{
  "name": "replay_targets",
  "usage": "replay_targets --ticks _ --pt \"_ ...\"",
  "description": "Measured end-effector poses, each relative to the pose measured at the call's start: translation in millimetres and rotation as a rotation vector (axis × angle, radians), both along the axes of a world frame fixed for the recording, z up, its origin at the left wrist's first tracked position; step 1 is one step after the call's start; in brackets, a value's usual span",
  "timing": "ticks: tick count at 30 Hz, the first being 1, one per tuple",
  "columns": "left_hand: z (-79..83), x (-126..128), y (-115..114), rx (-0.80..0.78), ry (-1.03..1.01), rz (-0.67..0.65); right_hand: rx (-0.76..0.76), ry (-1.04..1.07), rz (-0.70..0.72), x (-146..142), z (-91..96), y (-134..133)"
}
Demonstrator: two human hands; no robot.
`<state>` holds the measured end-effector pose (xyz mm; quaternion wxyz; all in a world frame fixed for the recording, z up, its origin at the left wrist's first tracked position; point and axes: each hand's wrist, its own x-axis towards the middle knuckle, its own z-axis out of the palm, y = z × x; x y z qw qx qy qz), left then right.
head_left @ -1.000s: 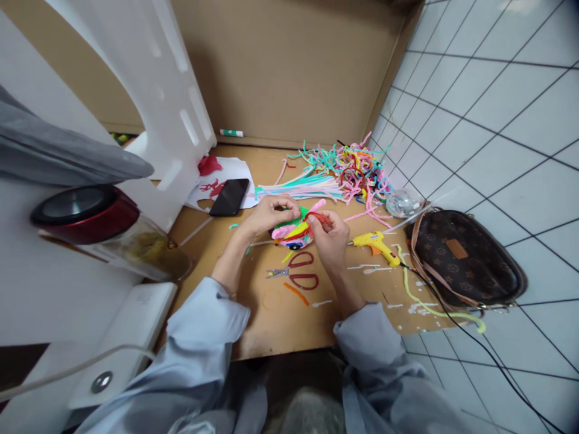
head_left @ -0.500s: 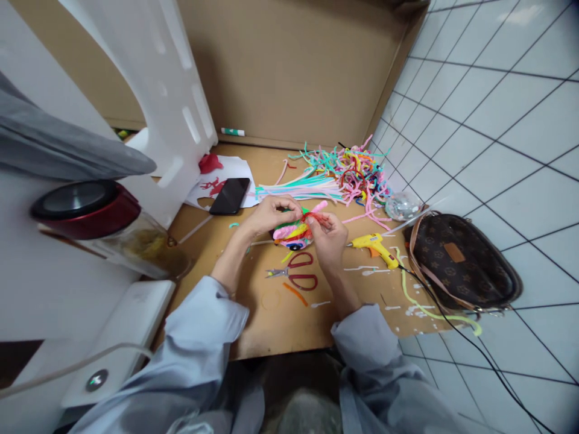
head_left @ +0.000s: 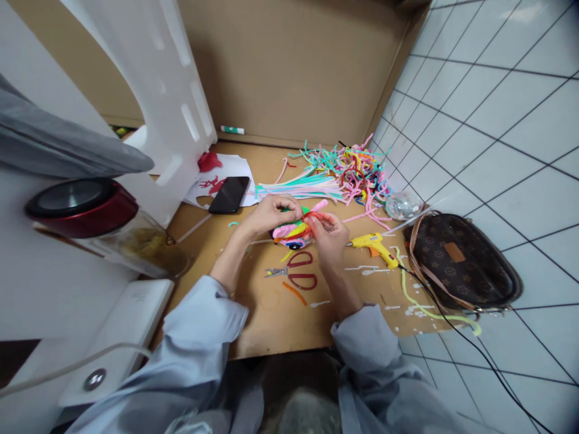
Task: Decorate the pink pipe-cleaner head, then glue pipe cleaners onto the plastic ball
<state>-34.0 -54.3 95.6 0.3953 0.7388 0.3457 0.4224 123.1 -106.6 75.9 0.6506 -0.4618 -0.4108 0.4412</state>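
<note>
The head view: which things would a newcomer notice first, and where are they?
Probably the tangled, colourful heap of fuzzy stems, at the back right of the table. Next may come the multicoloured fuzzy piece between the left hand and right hand, beyond the red-handled scissors. The yellow glue gun also stands out, lying left of the brown patterned bag.

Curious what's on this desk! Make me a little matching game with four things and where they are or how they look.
Column one:
1. phone
2. craft
3. glue gun
4. scissors

Column two:
A. red-handled, open
B. between the left hand and right hand
C. mostly yellow
D. partly on white paper

Right pairs: 1-D, 2-B, 3-C, 4-A
</note>
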Motion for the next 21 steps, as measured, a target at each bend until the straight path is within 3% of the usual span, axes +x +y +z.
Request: replay_targets --ticks 21 --pt "0.1 3.2 -4.4 0.033 -0.025 0.024 -0.046 0.043 -0.082 -4.0 3.2 -2.7"
